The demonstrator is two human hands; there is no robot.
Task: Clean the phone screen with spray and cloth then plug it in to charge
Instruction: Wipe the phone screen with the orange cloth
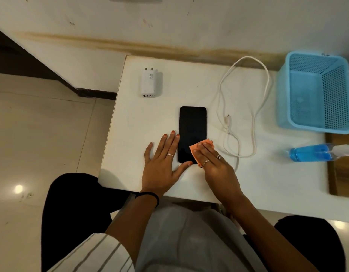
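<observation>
Though flat, phone (191, 126) under right hand (214, 163)

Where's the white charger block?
In the head view, the charger block lies far left on the white table, beyond the phone and left of the cable.

Plain room: tiled floor (42, 130), white table (142, 118)

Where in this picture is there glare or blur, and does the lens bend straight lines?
Head view: bright glare spots lie on the glossy beige floor tiles; the clear spray bottle of blue liquid is smeared near the right edge; the edges of the white table look slightly bowed, as from a wide lens; the black phone shows no screen glare.
</observation>
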